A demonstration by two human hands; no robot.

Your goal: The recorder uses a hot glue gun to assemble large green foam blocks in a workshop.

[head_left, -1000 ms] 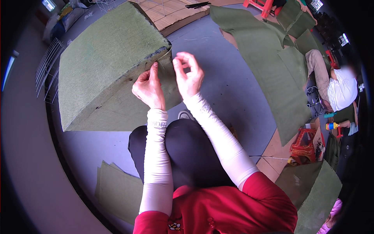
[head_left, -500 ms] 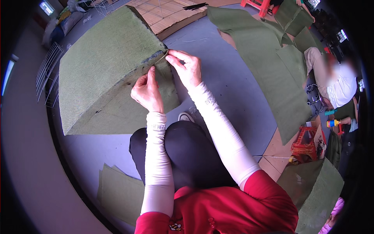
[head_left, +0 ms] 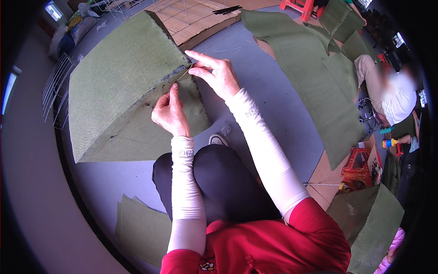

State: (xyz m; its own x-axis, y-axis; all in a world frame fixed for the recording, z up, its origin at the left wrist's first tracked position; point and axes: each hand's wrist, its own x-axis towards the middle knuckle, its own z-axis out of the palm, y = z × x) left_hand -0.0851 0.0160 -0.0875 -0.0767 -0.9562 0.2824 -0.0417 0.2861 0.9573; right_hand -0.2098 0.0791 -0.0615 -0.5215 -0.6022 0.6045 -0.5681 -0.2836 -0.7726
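Note:
A large box-shaped piece covered in green woven fabric (head_left: 123, 77) stands tilted before my knees. Dark smears mark its edge near the upper right corner. At that edge my left hand (head_left: 171, 112) is closed, its thumb pressed on the fabric edge and its fingers mostly hidden behind. Close to the corner my right hand (head_left: 216, 75) pinches a thin tan strip (head_left: 184, 74) between thumb and fingers, with the index finger stretched out over the fabric. The strip runs along the edge between both hands.
Green sheets (head_left: 301, 77) lie across the floor at right, and more sheets (head_left: 141, 223) at lower left. A wire rack (head_left: 57, 91) stands by the left wall. Cardboard (head_left: 200, 25) lies behind the box. A red stool (head_left: 358, 166) and a seated person (head_left: 399, 100) are at right.
My right hand has drawn slightly away from the corner and its index finger has straightened. My left hand has moved slightly down and left. The box has shifted slightly downward in view.

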